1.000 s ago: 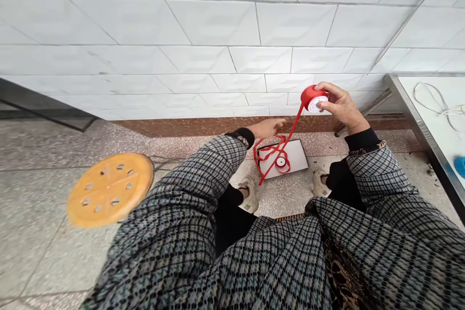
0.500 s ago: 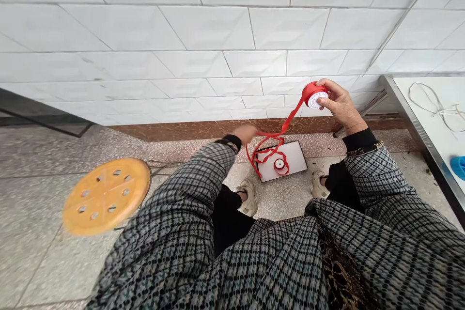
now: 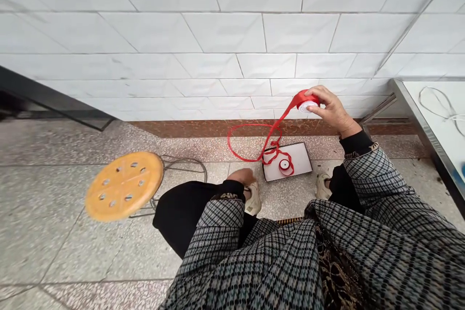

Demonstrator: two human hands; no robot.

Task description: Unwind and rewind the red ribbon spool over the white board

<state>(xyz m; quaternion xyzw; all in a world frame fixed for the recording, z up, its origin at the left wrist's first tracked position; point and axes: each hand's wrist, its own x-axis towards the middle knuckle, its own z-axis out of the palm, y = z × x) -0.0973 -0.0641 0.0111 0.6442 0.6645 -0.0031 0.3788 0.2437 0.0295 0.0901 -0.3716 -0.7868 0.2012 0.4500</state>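
Note:
My right hand (image 3: 332, 109) is raised in front of the tiled wall, closed on a red ribbon spool (image 3: 307, 101) with a white label face. Red ribbon (image 3: 271, 138) runs from the spool down and left, forms a wide loose loop in the air, and ends in a tangle over a white tray (image 3: 301, 155) on the floor. A small second red spool (image 3: 284, 164) lies in that tray. My left hand (image 3: 241, 177) sits low by my left knee, just under the loop, fingers curled; I cannot see whether ribbon is in them.
A round orange stool (image 3: 123, 185) with holes in its seat stands on the speckled floor at left. A metal-edged white table (image 3: 432, 121) with a white cord (image 3: 436, 104) is at right. My shoes (image 3: 253, 199) flank the tray.
My left hand has drawn back from the ribbon near the tray to my knee, pulling out more ribbon into a wide loop. The right hand keeps the spool, tilted flatter.

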